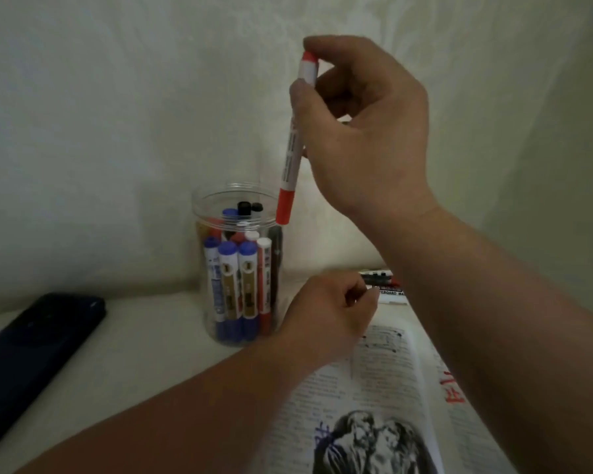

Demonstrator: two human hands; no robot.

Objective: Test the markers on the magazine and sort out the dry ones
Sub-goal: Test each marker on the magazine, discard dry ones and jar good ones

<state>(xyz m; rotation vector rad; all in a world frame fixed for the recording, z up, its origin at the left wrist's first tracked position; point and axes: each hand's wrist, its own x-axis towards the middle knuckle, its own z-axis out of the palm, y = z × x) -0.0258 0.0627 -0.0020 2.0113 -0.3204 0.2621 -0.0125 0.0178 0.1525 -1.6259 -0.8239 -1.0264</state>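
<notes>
Where the white table top (pixel 144 354) meets the pale backdrop (pixel 117 114), the following items are recorded.

Item 1: red marker (pixel 293 142). White barrel, red at both ends, capped. Held nearly upright in the air, top leaning slightly right. Its lower red end sits at the right side of the jar's rim; whether it touches cannot be told.

Item 2: right hand (pixel 367 131). Raised above the jar. Fingers curled around the upper part of the red marker, a fingertip over its top end and the thumb against the barrel.

Item 3: clear plastic jar (pixel 201 213). Upright, lidless, standing on the table left of centre. Contains the jar markers (pixel 228 278), standing on end and packed together: blue, red and black caps.

Item 4: left hand (pixel 326 313). Low, just right of the jar, over the top edge of the magazine. Fingers curled inward with the thumb against them; whether anything is held cannot be told.

Item 5: magazine (pixel 374 381). Lying open on the table, lower right. Printed text and a black-and-white photograph (pixel 374 443). Bears red strokes (pixel 454 388) on the right page, a blue scribble (pixel 322 432) beside the photograph and black dots (pixel 387 340) near the top.

Item 6: loose markers (pixel 387 285). Lying flat on the table just beyond the magazine, partly hidden by the left hand and right forearm.

Item 7: dark flat object (pixel 38 347). Lying at the table's left edge, well apart from the jar.
</notes>
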